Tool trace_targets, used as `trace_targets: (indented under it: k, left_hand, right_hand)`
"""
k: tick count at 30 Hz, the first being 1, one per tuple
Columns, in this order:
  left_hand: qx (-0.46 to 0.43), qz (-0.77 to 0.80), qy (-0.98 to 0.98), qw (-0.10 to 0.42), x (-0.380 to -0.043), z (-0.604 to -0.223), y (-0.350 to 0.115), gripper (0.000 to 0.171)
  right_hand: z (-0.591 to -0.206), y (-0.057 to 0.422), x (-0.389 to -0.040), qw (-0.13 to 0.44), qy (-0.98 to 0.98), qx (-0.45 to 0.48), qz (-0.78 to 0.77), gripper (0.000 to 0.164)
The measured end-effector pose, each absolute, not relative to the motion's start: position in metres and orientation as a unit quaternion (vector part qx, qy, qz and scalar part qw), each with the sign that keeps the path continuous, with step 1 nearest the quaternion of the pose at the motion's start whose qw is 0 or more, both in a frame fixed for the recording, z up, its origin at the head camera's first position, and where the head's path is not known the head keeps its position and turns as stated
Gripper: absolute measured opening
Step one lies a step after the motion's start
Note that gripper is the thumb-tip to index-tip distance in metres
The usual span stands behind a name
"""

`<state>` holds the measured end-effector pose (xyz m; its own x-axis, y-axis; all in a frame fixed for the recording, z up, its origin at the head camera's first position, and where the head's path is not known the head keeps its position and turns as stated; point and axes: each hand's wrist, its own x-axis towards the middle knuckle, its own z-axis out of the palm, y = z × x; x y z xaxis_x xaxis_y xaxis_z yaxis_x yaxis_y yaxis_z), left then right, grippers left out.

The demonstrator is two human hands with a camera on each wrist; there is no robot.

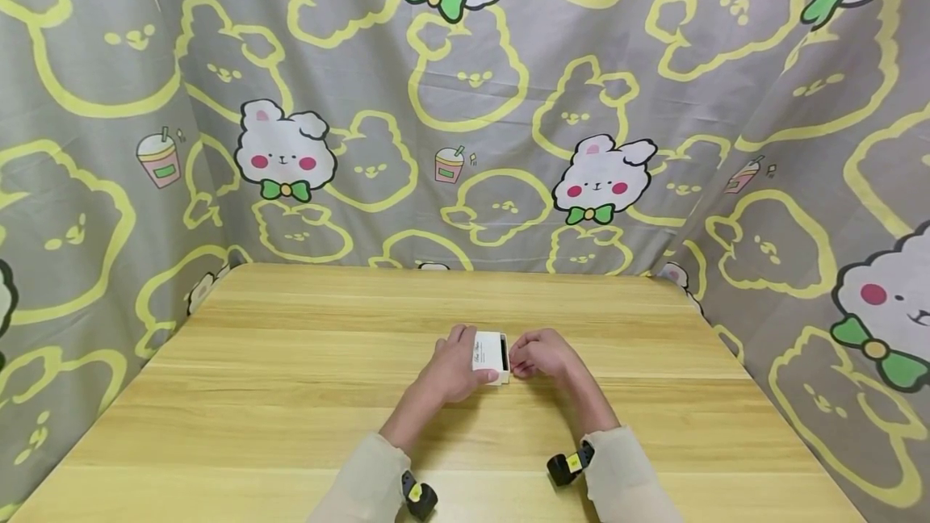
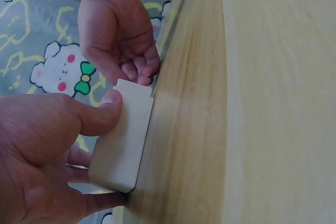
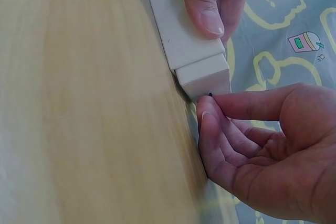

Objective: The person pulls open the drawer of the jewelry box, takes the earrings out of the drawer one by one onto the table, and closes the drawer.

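Observation:
A small white drawer-style box (image 1: 489, 352) with dark script on top lies on the table. Its inner tray (image 3: 206, 77) sticks partway out of the sleeve on the right, and a strip of dark interior shows in the head view. My left hand (image 1: 452, 368) grips the sleeve (image 2: 119, 145) from the left, thumb on the near side and fingers round the far side. At the tray's outer end, the thumb and forefinger of my right hand (image 1: 543, 355) pinch a small dark tab (image 3: 211, 94), mostly hidden by the fingertips. What lies inside the tray cannot be made out.
The box rests on a light wood-grain table (image 1: 305, 394). Grey curtains (image 1: 501, 127) with cartoon prints hang round its back and sides. A black wrist camera (image 1: 420, 499) sits on the left cuff, another camera (image 1: 563, 469) on the right.

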<state>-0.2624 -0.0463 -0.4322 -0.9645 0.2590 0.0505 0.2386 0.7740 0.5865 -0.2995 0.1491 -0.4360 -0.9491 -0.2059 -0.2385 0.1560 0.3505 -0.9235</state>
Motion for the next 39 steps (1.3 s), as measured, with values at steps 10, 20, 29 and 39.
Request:
trace_targets:
  k: [10,20,29,39]
  left_hand:
    - [0.119,0.315,0.941,0.03,-0.2608,-0.4301,-0.0461,0.086]
    - [0.116,0.315,0.941,0.031,-0.2613,-0.4309,-0.046,0.088]
    - [0.12,0.315,0.941,0.032,-0.2607,-0.4299,-0.0467,0.087]
    - [0.123,0.317,0.94,0.027,-0.2615,-0.4308,-0.0467,0.086]
  right_hand:
    - [-0.4362,0.1501,-0.2989,0.152,0.808,-0.017,-0.569,0.012]
    - [-0.4348,0.1527,-0.2991,0.15,0.812,-0.016,-0.564,0.012]
    - [-0.4367,0.1547,-0.3013,0.144,0.817,-0.005,-0.559,0.011]
    - [-0.4341,0.1576,-0.3005,0.153,0.814,-0.013,-0.56,0.013]
